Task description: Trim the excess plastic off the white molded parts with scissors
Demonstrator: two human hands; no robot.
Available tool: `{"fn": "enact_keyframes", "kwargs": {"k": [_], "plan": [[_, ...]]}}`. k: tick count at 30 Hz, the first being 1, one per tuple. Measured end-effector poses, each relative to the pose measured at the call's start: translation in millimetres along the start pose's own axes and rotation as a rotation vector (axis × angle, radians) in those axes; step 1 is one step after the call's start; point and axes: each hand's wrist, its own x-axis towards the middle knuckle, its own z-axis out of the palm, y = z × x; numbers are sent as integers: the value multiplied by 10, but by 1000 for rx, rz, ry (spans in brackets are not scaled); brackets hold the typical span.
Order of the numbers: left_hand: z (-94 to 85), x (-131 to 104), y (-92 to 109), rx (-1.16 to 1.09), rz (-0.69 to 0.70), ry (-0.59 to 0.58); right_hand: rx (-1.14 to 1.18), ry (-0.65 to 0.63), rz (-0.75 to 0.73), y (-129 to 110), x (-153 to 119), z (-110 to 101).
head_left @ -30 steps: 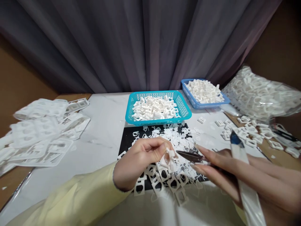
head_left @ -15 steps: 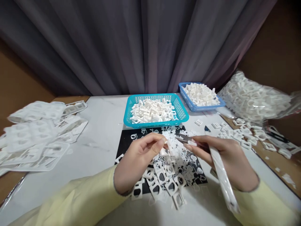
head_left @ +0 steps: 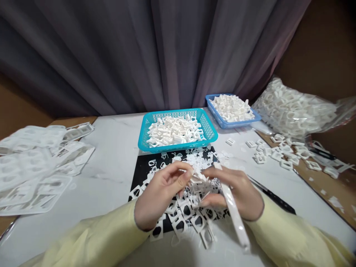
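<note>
My left hand (head_left: 161, 193) is pinched closed on a small white plastic piece (head_left: 198, 177), partly hidden by the fingers. Close beside it, my right hand (head_left: 236, 191) has its thumb and index finger bent round that piece. A slim tool with a white-wrapped handle (head_left: 233, 211) lies across the right hand, its end pointing toward me; the metal tips cannot be made out. Below both hands, flat white parts with round holes (head_left: 178, 224) and thin scraps lie heaped on a black mat (head_left: 141, 167).
A turquoise basket (head_left: 178, 149) of white pieces stands behind the mat, with a blue basket (head_left: 236, 124) to its right. A filled clear bag (head_left: 294, 107), loose pieces (head_left: 286, 150) and a black-handled knife (head_left: 278, 200) lie right. White moulded sheets (head_left: 33, 159) are stacked left.
My right hand has moved left toward my left hand, bringing the wrapped tool along; its metal tips no longer show. The black-handled knife has come into sight. The view has shifted slightly.
</note>
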Motion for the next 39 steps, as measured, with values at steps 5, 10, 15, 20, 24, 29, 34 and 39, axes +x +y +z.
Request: {"fn": "enact_keyframes", "kwargs": {"k": [5,10,15,20,24,29,34,39], "plan": [[-12,32,25,-36,22,-171,74,93,-29,-129,-45,79],[-82,61,121,33,-115,-361,69,94,-109,-113,-95,98],[-95,104,98,49,-262,-390,54,48,-176,-96,-125,134],[-130,111,129,51,-306,-388,233,-2,-115,-47,-99,127],[-144,95,126,50,-351,-416,266,-14,-95,-48,-99,136],[-128,90,82,31,-321,-411,290,-15,-84,-74,-106,165],[-107,103,112,87,-279,-440,291,16,-100,-54,-94,179],[-131,98,145,180,-181,-470,262,45,-108,-44,-81,157]]}}
